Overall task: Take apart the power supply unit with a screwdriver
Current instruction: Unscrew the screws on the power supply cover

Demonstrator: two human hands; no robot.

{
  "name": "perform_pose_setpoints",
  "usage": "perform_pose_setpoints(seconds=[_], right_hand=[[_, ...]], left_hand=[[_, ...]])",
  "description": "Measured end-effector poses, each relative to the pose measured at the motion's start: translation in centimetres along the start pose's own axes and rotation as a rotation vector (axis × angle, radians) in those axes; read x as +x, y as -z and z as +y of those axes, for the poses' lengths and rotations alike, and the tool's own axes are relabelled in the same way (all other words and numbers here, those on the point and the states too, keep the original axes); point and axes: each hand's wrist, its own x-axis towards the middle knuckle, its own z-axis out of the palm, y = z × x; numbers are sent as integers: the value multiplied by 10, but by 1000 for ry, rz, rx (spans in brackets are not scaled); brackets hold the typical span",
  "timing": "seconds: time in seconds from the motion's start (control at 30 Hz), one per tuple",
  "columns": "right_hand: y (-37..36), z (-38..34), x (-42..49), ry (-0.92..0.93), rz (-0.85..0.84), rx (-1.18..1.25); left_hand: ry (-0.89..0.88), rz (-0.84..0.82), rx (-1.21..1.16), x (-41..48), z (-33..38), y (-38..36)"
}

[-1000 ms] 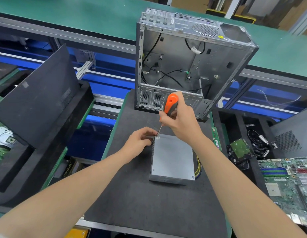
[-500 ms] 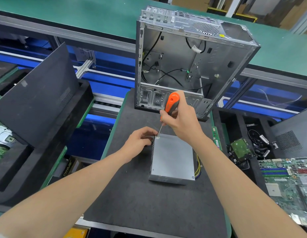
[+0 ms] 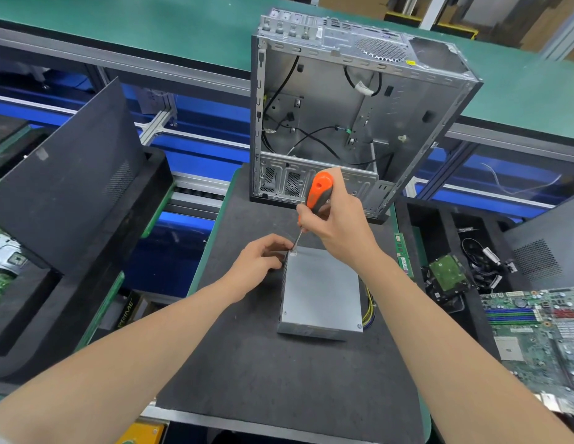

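A grey metal power supply unit (image 3: 321,296) lies flat on the dark mat (image 3: 279,373), with coloured wires coming out at its right side. My right hand (image 3: 338,225) grips the orange and grey handle of a screwdriver (image 3: 317,192). Its thin shaft slants down to the unit's far left corner. My left hand (image 3: 260,261) has its fingers curled against the unit's far left edge, right beside the screwdriver tip. The tip itself is partly hidden by my fingers.
An empty open computer case (image 3: 350,113) stands upright just behind the unit. A black side panel (image 3: 71,174) leans in a tray at the left. A hard drive (image 3: 447,274), cables and a motherboard (image 3: 542,341) lie at the right. A memory stick (image 3: 402,254) rests along the mat's right edge.
The screwdriver handle has turned and tilted slightly in my right hand. My left hand and the unit have stayed where they were.
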Motion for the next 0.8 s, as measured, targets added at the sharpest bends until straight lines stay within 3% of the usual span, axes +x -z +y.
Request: perform_pose_setpoints(seconds=[0.8], right_hand=[[2, -3, -2, -6, 18, -14]], left_hand=[[-16, -7, -41, 2, -3, -1]])
